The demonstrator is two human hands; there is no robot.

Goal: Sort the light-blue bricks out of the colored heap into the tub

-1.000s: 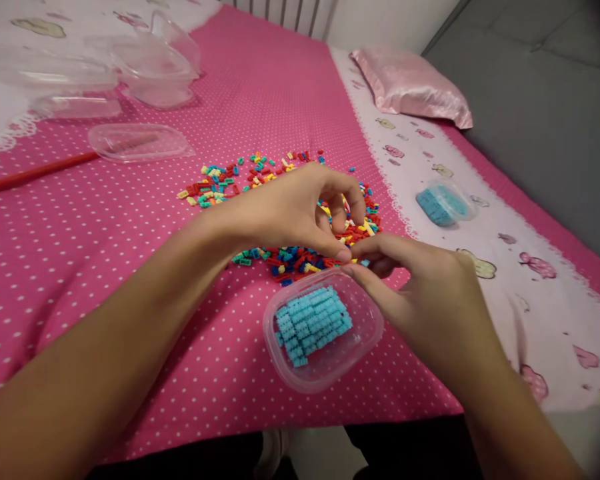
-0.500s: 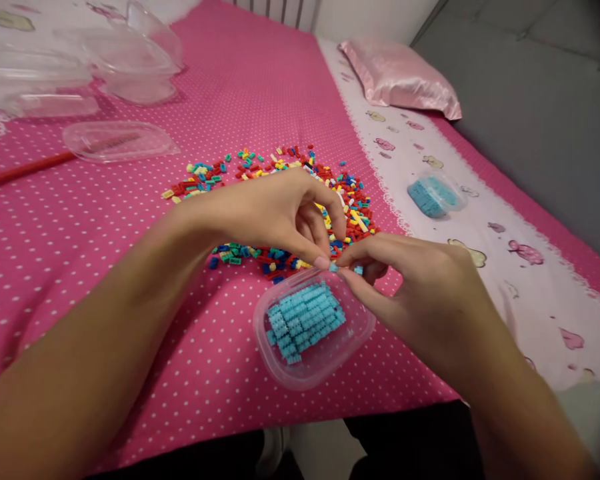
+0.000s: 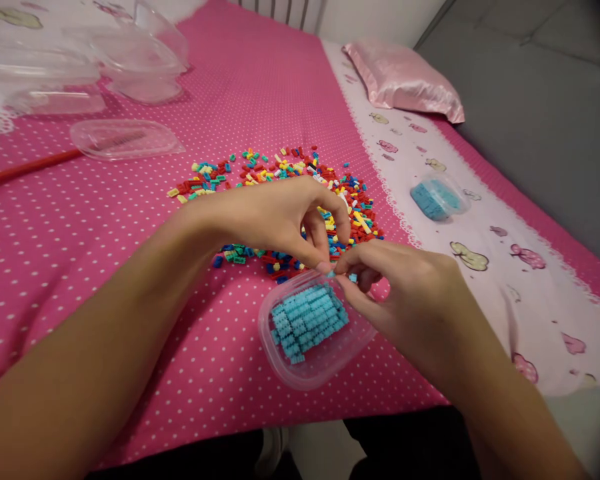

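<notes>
My left hand (image 3: pixel 300 217) and my right hand (image 3: pixel 400 280) meet fingertip to fingertip above the far rim of a clear plastic container (image 3: pixel 325 373). Pinched between them is a small light-blue building brick (image 3: pixel 331 274); fingers partly cover it. A second light-blue brick (image 3: pixel 353 278) shows beneath the curled fingers of my right hand. Rows of light-blue bricks (image 3: pixel 307 320), pressed together into a block, lie inside the container. Behind my hands a pile of loose, mixed-colour bricks (image 3: pixel 363 223) spreads over the bedspread, partly hidden by my left hand.
Another clear container with blue bricks (image 3: pixel 437 197) stands to the right on the pink and white bedspread (image 3: pixel 220 400). Farther back are a pink pillow (image 3: pixel 405 80), several clear plastic containers (image 3: pixel 130 53), a clear lid-like piece (image 3: pixel 125 140) and a red stick (image 3: pixel 30 170).
The view has shifted slightly. Both hands keep their pinch at the container's far rim, with the fingertips a little lower and closer to it.
</notes>
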